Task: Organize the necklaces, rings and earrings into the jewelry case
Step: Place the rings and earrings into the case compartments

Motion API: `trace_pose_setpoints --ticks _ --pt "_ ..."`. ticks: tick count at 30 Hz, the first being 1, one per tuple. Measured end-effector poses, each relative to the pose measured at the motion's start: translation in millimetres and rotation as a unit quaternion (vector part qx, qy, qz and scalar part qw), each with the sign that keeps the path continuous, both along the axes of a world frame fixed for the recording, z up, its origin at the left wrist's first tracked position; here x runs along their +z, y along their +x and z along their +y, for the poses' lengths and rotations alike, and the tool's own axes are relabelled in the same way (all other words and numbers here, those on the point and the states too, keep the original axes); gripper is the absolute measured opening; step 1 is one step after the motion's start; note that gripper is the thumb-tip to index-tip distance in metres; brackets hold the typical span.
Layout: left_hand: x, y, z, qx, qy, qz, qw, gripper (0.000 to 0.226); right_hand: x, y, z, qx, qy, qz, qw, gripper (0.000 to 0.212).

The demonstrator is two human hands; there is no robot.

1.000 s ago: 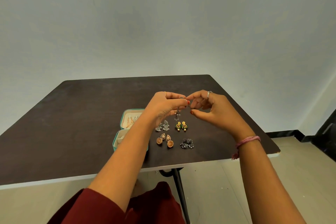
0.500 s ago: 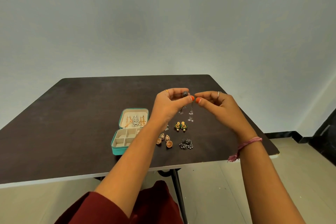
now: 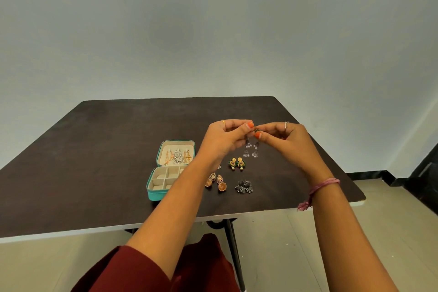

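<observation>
While mid-table, hands (image 3: 254,135) pinching earrings (image 3: 251,149)

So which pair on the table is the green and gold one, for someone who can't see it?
On the dark table, right of the open teal jewelry case, several earring pairs lie loose. The green and gold earrings lie farthest back, just under the raised hands. Only they have green edging and pale bead drops.

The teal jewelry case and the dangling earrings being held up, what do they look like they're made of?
The jewelry case looks like teal faux leather or fabric outside, matte, with a cream velvety lining; the soft, unshiny surfaces suggest it. The dangling earrings, pinched between the left hand and right hand, look like dark oxidised silver-tone metal with small pale drops; too small to tell whether they are beads or metal.
</observation>
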State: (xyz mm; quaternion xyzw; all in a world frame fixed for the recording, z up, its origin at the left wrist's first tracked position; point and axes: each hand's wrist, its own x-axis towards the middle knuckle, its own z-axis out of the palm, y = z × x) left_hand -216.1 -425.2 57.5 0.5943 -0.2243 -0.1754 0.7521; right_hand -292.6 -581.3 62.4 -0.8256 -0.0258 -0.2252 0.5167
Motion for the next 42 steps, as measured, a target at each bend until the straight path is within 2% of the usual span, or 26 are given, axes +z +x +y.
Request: trace_pose_setpoints --ticks 5,9,18,27,33,38,42 --pt "0 0 -2 -0.013 0.016 -0.012 1.000 0.018 -1 -1 -5 -0.003 0.018 0.010 1.000 0.014" --pt "-3 -1 -7 0.007 0.077 -0.058 0.995 0.013 -6 -1 -11 -0.003 0.032 0.021 0.999 0.014" --pt "-16 -4 -21 0.016 0.157 -0.075 0.985 0.014 -28 -1 -28 -0.019 0.094 0.066 0.993 0.014" --pt "-38 -2 -41 0.034 0.278 -0.135 0.950 0.012 -52 5 -48 -0.029 0.027 0.116 0.992 0.009" --pt "-45 -2 -48 0.027 0.324 -0.177 0.929 0.015 -57 5 -51 -0.019 -0.008 0.132 0.991 0.008" --pt "-47 -1 -50 0.035 0.345 -0.185 0.920 0.015 -61 6 -55 -0.022 -0.011 0.147 0.989 0.007" --pt "-53 2 -52 0.039 0.372 -0.167 0.912 0.005 -68 6 -55 -0.020 -0.012 0.166 0.986 0.004"
